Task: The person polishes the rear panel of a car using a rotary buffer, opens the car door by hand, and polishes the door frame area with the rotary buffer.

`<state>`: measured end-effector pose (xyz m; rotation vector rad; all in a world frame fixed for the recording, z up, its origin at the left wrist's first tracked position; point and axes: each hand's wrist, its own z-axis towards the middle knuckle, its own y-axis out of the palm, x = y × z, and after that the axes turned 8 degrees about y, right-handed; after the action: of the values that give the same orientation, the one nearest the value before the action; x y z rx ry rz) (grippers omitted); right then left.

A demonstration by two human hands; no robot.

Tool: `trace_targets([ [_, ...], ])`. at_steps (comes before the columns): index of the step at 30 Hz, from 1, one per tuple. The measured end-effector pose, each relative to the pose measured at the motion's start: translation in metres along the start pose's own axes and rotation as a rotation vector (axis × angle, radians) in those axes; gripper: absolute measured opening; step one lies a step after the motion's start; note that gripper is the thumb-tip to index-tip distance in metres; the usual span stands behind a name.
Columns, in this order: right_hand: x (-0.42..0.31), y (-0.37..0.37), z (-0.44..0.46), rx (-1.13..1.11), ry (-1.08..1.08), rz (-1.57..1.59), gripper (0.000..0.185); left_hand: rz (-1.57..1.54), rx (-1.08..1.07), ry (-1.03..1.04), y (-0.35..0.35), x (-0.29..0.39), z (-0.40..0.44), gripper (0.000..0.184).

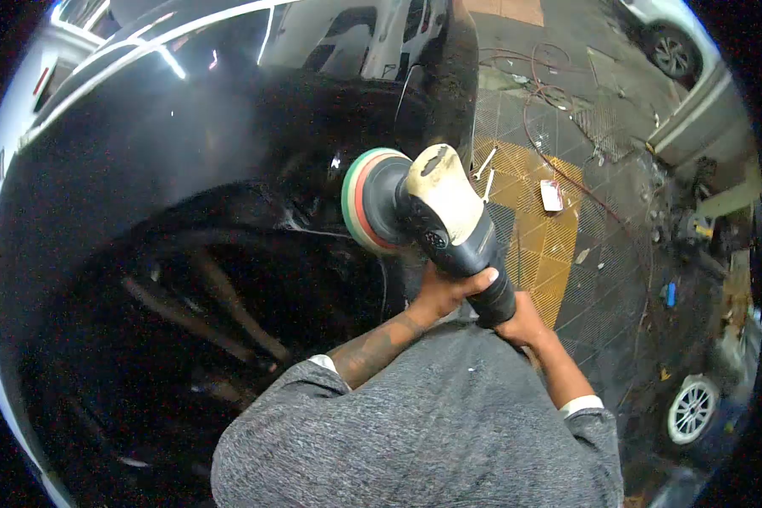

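Observation:
A car polisher (pixel 453 199) with a black body and a worn cream-coloured head cover is held out in front of me. Its round pad (pixel 366 199), layered green, white and red, faces a glossy black car panel (pixel 296 118), at or very near the surface; I cannot tell whether they touch. My left hand (pixel 449 290) wraps round the body of the tool, thumb across the top. Behind it, my right hand (pixel 521 322) grips the rear end of the handle, its fingers partly hidden.
The dark wheel arch (pixel 212 296) lies at lower left. On yellow and grey floor tiles (pixel 538 262) rest wrenches (pixel 488 173) and a white packet (pixel 551 196). A reddish hose (pixel 529 127) snakes across the floor. A white car (pixel 665 25) stands far right, a loose wheel rim (pixel 693 410) below.

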<state>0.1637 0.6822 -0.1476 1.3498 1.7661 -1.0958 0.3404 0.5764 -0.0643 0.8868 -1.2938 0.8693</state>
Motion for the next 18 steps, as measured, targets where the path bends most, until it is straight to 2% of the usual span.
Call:
trace_targets([
  [2, 0.008, 0.000, 0.010, -0.038, -0.002, -0.015, 0.031, -0.118, 0.030, -0.131, 0.002, 0.007, 0.008, 0.073],
  [3, 0.003, -0.004, 0.015, -0.071, 0.000, -0.004, 0.033, -0.150, 0.071, -0.111, 0.000, 0.007, 0.016, 0.073],
  [5, -0.016, -0.013, 0.023, -0.122, -0.093, 0.034, 0.043, -0.118, -0.057, -0.158, -0.009, 0.001, 0.027, 0.069],
  [6, -0.031, -0.020, 0.026, -0.201, -0.045, 0.036, 0.051, -0.206, -0.023, -0.148, -0.006, 0.005, 0.029, 0.069],
  [7, -0.024, -0.029, 0.038, -0.342, 0.063, 0.094, 0.060, -0.234, 0.025, -0.117, -0.005, 0.009, 0.033, 0.069],
  [9, -0.029, -0.055, 0.062, -0.532, 0.016, 0.129, 0.083, -0.164, 0.053, 0.016, -0.003, 0.021, 0.045, 0.071],
  [10, -0.025, -0.068, 0.072, -0.548, 0.020, 0.085, 0.083, -0.111, 0.078, 0.040, -0.002, 0.025, 0.048, 0.071],
  [11, -0.020, -0.082, 0.081, -0.609, 0.043, 0.178, 0.093, -0.134, 0.109, 0.058, 0.000, 0.023, 0.051, 0.071],
  [12, -0.018, -0.093, 0.093, -0.667, 0.064, 0.272, 0.104, 0.084, 0.129, 0.220, -0.002, 0.017, 0.056, 0.073],
  [13, -0.023, -0.103, 0.104, -0.678, 0.069, 0.231, 0.104, 0.307, 0.156, 0.373, -0.002, 0.016, 0.062, 0.075],
  [15, -0.033, -0.132, 0.122, -0.636, 0.193, 0.090, 0.113, 0.046, 0.125, 0.287, 0.000, 0.016, 0.071, 0.080],
  [17, -0.053, -0.147, 0.132, -0.680, 0.225, -0.032, 0.100, -0.048, 0.101, 0.321, 0.011, 0.008, 0.079, 0.078],
  [18, -0.071, -0.137, 0.125, -0.578, 0.195, 0.049, 0.096, 0.069, 0.191, 0.327, 0.011, 0.019, 0.079, 0.070],
])
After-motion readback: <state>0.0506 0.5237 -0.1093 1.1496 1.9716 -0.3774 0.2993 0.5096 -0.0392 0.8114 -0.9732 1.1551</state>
